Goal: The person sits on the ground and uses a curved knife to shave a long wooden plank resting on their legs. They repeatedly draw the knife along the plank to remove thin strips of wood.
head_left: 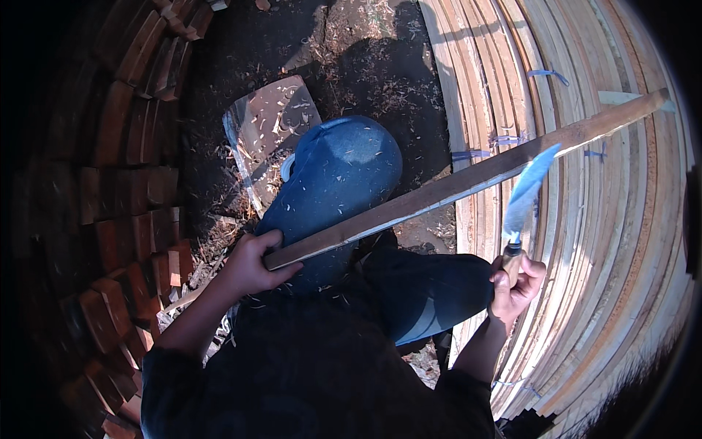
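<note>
Stick of squared wood (468, 178), knife (517, 216), curved metal blade (529, 186)

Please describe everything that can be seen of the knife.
The knife has a broad, shiny, curved blade that looks like metal, a dark collar and a light brown handle, apparently wood. The right hand grips the handle. The blade points upward in the picture, its tip leaning right, against a background of pale strips. Near its tip, the blade overlaps the stick in view; whether they touch, I cannot tell.
</note>
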`<state>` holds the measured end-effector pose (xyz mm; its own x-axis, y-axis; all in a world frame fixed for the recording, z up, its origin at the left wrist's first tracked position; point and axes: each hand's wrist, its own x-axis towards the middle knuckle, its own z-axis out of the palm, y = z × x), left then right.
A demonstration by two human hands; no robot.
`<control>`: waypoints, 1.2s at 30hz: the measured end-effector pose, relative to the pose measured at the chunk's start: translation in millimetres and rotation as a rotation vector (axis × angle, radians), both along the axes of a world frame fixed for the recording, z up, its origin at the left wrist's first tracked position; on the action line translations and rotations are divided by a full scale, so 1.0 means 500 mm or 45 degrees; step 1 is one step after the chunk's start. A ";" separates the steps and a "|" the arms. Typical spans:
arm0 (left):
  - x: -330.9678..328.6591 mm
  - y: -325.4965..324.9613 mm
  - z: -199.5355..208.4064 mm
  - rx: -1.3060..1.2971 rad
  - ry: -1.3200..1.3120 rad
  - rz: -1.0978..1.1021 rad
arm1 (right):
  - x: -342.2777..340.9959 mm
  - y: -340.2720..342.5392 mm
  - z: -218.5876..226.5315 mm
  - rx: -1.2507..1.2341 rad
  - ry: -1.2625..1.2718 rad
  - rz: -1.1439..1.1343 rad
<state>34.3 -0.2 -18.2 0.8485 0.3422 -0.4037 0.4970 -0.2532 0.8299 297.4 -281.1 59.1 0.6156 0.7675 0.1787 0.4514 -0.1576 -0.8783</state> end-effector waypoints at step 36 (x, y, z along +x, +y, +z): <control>0.006 0.005 0.010 0.001 0.007 -0.016 | -0.002 -0.060 -0.068 0.245 0.269 -0.208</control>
<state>37.1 2.5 -13.0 0.8507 0.3316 -0.4079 0.4981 -0.2602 0.8272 296.6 -310.9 25.1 0.7669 0.6199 0.1657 0.2382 -0.0353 -0.9706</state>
